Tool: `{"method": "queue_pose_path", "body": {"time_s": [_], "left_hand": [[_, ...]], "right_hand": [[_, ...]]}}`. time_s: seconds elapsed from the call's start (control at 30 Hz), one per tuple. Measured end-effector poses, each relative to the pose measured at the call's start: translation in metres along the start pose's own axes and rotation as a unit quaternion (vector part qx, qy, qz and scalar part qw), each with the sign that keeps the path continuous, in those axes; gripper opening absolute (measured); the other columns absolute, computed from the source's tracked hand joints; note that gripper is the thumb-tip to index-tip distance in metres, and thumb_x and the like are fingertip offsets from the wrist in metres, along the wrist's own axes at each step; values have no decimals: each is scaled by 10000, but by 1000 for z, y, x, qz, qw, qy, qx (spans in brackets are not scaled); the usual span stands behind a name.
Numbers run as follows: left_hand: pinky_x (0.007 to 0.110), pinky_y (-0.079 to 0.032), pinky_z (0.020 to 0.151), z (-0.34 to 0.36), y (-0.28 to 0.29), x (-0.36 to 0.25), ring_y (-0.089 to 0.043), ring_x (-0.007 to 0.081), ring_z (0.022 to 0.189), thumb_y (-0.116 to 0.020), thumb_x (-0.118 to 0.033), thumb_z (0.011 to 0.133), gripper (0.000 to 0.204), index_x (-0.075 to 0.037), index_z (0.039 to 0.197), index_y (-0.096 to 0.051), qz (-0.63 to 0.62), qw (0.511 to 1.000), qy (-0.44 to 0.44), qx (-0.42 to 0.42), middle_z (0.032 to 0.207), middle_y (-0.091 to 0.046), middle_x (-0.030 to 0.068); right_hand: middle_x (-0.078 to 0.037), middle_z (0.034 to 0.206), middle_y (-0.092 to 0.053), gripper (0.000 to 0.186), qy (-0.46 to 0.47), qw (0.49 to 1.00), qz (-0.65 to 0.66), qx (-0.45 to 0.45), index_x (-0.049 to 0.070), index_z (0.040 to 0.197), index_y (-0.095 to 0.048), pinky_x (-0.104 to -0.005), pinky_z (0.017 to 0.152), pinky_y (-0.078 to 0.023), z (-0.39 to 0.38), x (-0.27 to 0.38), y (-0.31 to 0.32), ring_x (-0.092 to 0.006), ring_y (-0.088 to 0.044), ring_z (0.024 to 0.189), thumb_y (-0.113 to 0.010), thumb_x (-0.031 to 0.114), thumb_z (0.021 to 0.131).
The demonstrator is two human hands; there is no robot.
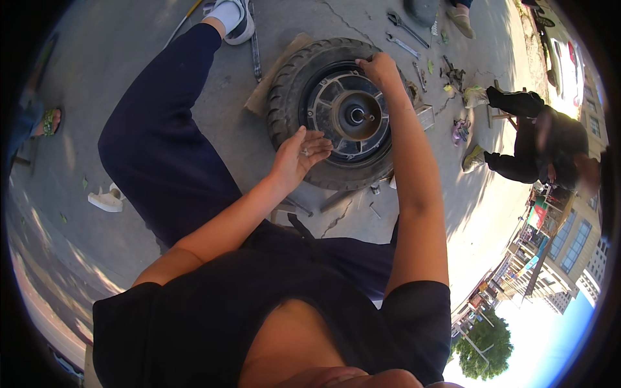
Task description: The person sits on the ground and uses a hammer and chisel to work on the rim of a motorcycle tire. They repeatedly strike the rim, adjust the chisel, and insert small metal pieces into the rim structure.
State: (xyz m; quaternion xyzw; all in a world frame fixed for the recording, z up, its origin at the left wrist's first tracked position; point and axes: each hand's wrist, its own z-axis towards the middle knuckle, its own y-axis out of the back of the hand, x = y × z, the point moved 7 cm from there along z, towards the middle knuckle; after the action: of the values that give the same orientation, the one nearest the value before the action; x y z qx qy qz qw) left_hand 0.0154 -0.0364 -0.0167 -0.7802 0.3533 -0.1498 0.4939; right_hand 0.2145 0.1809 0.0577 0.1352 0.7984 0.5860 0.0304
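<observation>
A black tire point(284, 97) with chunky tread lies on its side before me, mounted on a wheel with a dark metal hub point(331, 96). A short axle point(358, 116) sticks up from the round recess in the hub's middle. My left hand point(301, 157) is over the near left part of the wheel, fingers stretched out and palm partly turned up. A small shiny spot shows at its fingers, too small to name. At the far side, my right hand point(380, 68) has its fingers bent together at the tire's inner edge; what they pinch, if anything, is hidden.
Flat brown cardboard point(259, 97) sticks out under the tire. An adjustable wrench point(407, 29), a spanner point(402, 45) and greasy metal parts point(455, 74) lie beyond it. A long metal bar point(255, 48) is by my foot. A person in black point(556, 139) sits at right.
</observation>
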Motion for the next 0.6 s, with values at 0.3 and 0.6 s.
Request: {"method": "queue_pose_path", "body": {"time_s": [0.3, 0.6], "left_hand": [[443, -406, 1110, -6, -22, -11, -512, 317, 1282, -271, -571, 1035, 707, 18, 1357, -493, -87, 994, -16, 62, 1332, -566, 194], [408, -395, 1070, -9, -23, 6, -498, 262, 1292, -222, -592, 1034, 722, -20, 1379, -496, -6, 994, 72, 86, 1389, -541, 156]], "right_hand": [[-65, 843, -662, 221, 155, 915, 363, 80, -34, 1034, -679, -286, 712, -482, -160, 55, 23, -129, -589, 760, -687, 158, 924], [-118, 964, -603, 248, 274, 933, 230, 21, 56, 1046, -651, -427, 749, -531, -245, 71, -36, -333, -642, 909, -668, 19, 801]]}}
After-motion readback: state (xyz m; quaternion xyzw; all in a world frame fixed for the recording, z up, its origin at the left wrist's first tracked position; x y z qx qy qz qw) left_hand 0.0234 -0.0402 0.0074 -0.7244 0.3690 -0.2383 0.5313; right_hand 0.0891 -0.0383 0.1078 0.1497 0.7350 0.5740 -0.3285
